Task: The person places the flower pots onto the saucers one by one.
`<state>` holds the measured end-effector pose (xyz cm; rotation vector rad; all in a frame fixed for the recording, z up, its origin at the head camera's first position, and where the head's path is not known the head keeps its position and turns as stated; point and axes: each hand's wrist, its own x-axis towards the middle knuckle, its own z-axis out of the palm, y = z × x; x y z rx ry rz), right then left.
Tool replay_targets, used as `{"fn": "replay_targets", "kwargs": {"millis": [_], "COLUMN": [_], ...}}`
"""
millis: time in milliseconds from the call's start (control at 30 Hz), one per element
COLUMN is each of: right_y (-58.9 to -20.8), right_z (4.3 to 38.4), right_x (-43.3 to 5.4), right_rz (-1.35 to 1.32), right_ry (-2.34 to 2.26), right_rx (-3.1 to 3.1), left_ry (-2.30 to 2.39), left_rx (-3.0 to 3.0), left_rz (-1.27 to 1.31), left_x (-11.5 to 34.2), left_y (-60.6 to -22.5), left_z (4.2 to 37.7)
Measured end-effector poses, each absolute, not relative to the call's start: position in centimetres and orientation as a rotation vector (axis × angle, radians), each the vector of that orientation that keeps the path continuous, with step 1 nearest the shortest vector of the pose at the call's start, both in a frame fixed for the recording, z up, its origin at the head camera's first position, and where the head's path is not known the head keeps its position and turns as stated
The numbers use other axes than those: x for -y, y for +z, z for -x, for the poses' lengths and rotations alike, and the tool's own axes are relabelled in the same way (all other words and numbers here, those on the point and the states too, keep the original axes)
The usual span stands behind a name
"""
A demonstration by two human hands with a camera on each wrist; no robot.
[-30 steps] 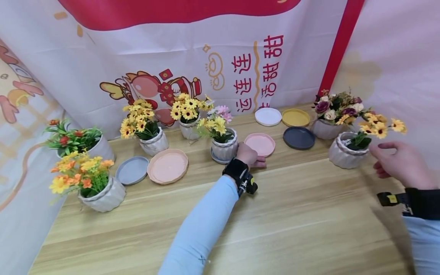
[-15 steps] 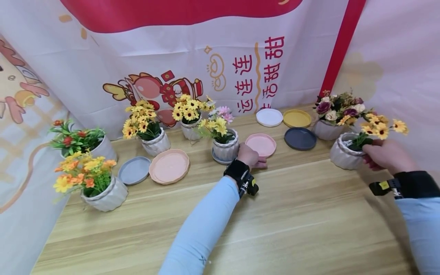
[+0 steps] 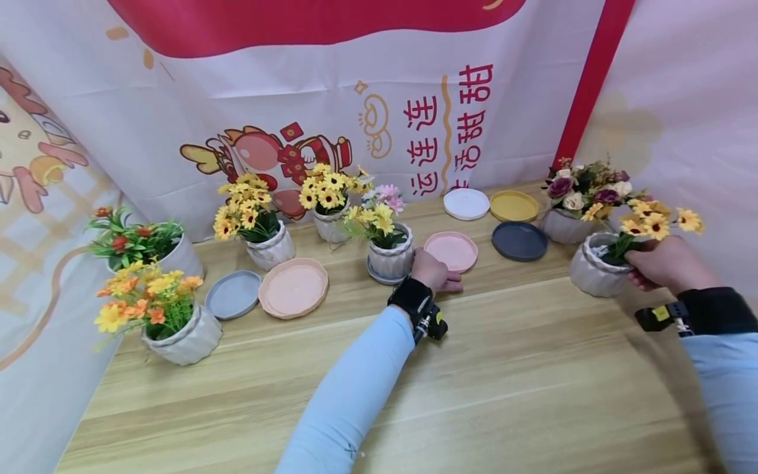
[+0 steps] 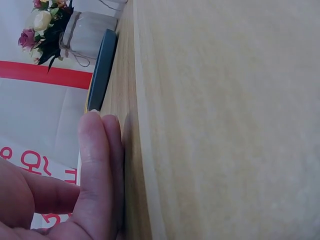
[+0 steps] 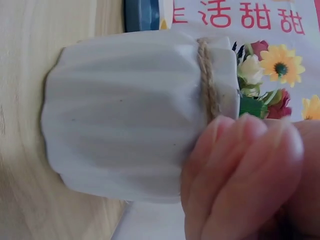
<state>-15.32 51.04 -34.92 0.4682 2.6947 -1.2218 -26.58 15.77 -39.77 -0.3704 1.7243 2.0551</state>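
R hand [image 3: 669, 264] now curled @ pot [image 3: 597, 271]

the rightmost pot [image 3: 595, 268] is greyish white with brown twine [image 5: 206, 75], its flowers [image 3: 655, 226] yellow-orange with dark centres; pale tan streaks pattern the desk [image 3: 503, 395] under a pink saucer [image 3: 452, 250].

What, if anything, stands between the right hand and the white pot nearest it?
Nothing visible: the right hand is at the rim of the white pot. The pot of purple flowers stands behind it, out of the way.
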Motion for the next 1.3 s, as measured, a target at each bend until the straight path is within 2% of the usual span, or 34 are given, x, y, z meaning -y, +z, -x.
{"fn": "replay_targets", "kwargs": {"millis": [267,533,800,1300], "right_y": [-33.8,-31.3,-29.4,-30.1], "right_z": [15.1,16.3,19.0,25.7], "right_x": [-48.7,-44.7,-39.8,-33.2], "right_rz": [-0.425,-0.26,-0.2,-0.133], "right_ry": [-1.133,-1.191,-1.25,-1.444], "right_rx": [-2.78,-2.83,-2.867,-2.751], "left_ry": [2.025,2.038,2.04,2.095], "left_rx": [-1.772,-1.79,-1.804,-1.775], "left_rz": [0.39,0.378,0.355,0.302], "left_x": [-16.3,-16.2,-16.2,-15.8], "left_y": [-40.5,-40.7,-40.6,-40.9], "left_z": [27.3,27.2,26.9,26.7]}}
